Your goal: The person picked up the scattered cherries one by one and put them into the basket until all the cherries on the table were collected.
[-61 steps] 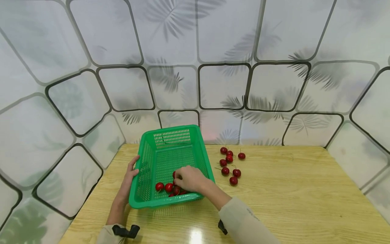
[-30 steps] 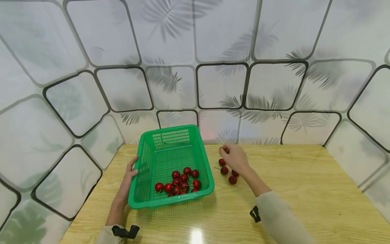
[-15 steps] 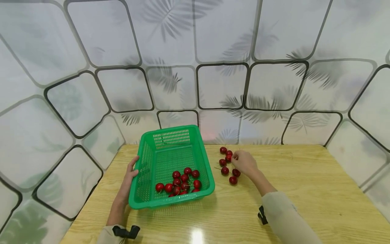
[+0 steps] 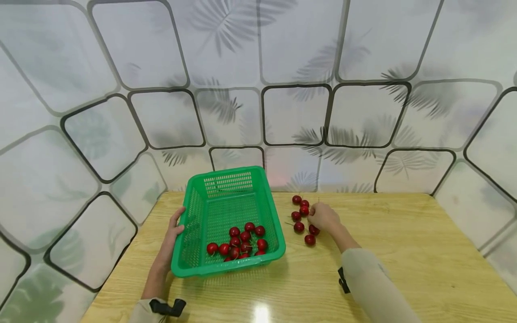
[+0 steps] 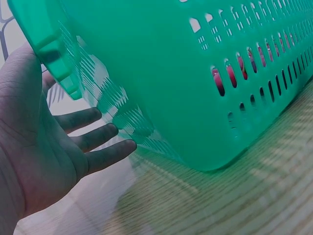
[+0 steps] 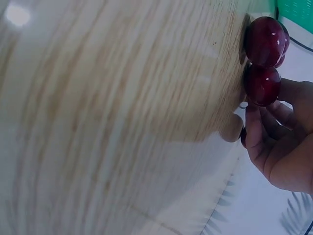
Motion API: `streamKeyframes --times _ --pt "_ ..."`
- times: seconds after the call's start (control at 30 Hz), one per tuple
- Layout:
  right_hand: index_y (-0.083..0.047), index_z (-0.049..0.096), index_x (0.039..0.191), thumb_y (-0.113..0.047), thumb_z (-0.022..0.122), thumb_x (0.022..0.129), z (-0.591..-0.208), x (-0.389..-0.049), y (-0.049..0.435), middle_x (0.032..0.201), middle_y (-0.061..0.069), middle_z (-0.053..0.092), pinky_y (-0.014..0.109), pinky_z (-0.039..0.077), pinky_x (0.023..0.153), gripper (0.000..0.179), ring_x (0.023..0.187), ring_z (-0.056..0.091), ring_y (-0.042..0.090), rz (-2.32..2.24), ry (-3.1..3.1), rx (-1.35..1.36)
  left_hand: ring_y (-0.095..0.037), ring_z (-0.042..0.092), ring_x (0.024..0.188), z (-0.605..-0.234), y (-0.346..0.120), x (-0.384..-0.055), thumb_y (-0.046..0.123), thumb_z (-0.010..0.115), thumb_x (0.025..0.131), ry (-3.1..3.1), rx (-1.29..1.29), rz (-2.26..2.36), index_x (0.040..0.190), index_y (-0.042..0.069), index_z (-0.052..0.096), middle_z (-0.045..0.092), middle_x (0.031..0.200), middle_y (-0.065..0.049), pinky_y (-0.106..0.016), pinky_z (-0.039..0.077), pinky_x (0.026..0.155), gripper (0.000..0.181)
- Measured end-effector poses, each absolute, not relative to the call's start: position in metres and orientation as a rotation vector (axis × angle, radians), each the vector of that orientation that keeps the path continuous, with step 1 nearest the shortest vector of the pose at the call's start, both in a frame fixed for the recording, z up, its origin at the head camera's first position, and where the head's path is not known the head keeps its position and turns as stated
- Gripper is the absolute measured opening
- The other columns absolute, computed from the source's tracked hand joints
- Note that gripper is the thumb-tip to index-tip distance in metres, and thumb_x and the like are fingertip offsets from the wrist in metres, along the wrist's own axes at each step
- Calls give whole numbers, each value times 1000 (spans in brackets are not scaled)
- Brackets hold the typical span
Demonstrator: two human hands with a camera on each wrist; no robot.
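Observation:
Against the left side of a green plastic basket (image 4: 198, 270) my left hand (image 4: 171, 233) rests, fingers nearly straight along the slotted wall. In the left wrist view, fingertips (image 5: 128, 146) lie close to that wall. Several cherries (image 4: 224, 249) are in the basket's front part. To its right, my right hand (image 4: 325, 219) is at the loose cherries on the table. Its bent fingers gather by the stem of a dark red cherry (image 6: 262, 84), which hides the thumb tip; I cannot tell whether they pinch it. A second cherry (image 6: 264, 41) lies beside that one.
More cherries (image 4: 299, 227) with thin stems lie scattered between the basket and my right hand. The pale wooden table (image 4: 383, 251) meets a patterned fabric wall (image 4: 295, 121) at the back and both sides.
My right hand has left the basket, gone to the far cherries, then drawn back slightly toward the nearer ones at the right. My left hand has stayed at the basket.

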State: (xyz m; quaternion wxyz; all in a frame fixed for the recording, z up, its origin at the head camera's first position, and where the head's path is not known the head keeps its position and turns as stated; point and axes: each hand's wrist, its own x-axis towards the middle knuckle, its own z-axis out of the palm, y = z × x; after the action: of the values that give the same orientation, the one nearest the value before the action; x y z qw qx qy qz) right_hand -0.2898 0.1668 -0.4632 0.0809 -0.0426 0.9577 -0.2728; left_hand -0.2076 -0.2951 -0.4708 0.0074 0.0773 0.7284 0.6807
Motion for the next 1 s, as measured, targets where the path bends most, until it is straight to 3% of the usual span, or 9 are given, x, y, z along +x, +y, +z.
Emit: streamKeyframes --times 0.07,0.2,0.5,0.7,1.0 --pt "-4 64 83 -7 61 86 -464 -290 168 79 6 62 29 42 55 5 64 53 16 -827 2871 -133 -11 45 116 -471 -295 -208 32 27 108 2276 249 2130 160 21 9 5 161 -13 -24 47 86 56" --pt "0 67 98 -6 61 87 -462 -291 170 96 13 67 33 48 63 13 74 59 21 -851 2887 -144 -12 46 116 -471 -294 -208 32 28 108 2272 268 2129 160 20 9 5 161 -15 -24 47 85 57" --pt "5 66 115 -9 58 88 -448 -291 177 109 21 67 39 52 70 31 86 63 28 -879 2892 -182 -15 41 119 -471 -295 -208 33 28 108 2278 228 2123 160 23 9 4 162 -10 -23 45 87 56" --pt "6 68 114 -9 56 89 -445 -289 183 115 25 66 50 53 83 32 101 64 40 -888 2897 -189 -17 41 118 -472 -296 -207 34 27 108 2277 191 2117 160 25 10 5 161 -8 -25 45 87 56" --pt "7 69 110 -6 57 88 -438 -286 187 107 24 69 49 53 82 28 97 65 39 -985 2974 -244 -16 42 117 -471 -296 -208 32 27 108 2273 205 2119 160 24 9 5 161 -8 -25 45 86 56"
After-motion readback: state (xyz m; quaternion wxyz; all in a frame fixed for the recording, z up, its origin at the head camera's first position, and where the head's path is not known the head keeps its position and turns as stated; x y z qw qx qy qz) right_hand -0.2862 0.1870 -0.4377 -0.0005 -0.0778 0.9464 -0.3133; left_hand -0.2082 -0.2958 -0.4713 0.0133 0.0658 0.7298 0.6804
